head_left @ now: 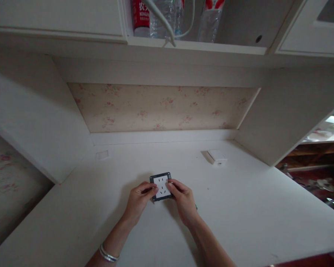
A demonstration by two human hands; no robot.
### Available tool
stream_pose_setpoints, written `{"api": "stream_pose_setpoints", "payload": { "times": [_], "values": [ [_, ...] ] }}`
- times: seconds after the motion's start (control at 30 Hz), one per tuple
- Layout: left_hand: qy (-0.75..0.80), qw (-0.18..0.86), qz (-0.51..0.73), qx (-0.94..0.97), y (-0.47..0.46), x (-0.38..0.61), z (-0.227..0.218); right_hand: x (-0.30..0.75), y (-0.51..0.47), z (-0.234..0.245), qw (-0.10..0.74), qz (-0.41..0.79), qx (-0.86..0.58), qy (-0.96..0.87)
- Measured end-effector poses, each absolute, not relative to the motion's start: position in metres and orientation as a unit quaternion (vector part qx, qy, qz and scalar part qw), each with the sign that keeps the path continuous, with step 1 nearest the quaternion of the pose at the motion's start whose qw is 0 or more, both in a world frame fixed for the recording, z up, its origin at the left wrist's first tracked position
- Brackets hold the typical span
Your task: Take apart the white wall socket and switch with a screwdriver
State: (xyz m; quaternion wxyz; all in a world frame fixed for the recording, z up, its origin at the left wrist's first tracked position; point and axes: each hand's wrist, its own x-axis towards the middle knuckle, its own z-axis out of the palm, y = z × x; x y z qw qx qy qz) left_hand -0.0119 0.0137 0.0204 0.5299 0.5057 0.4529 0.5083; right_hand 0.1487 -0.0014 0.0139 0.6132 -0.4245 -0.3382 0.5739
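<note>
A square wall socket [161, 185], white face in a dark frame, is held just above the white desk [239, 207] in the middle of the view. My left hand [139, 202] pinches its left edge, thumb on the face. My right hand [183, 200] grips its right edge, fingers curled round it. A ring shows on the right hand and silver bangles on the left wrist [108, 255]. Something small and green peeks out under my right hand; I cannot make it out.
A small white box [217, 156] lies on the desk behind and to the right. A flat white plate [102, 154] sits at the back left. Side panels wall the desk in. Bottles [158, 16] and a white cable stand on the shelf above.
</note>
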Motion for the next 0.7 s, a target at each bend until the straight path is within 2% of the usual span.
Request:
{"api": "stream_pose_setpoints", "payload": {
  "times": [0.3,0.7],
  "values": [
    [0.436,0.541,0.525,0.491,0.015,-0.014,0.018,0.150,-0.003,0.011,0.585,0.574,-0.454,-0.348],
    [0.450,0.502,0.564,0.478,0.017,-0.013,0.015,0.148,-0.003,0.009,0.607,0.452,-0.488,-0.435]
  ]
}}
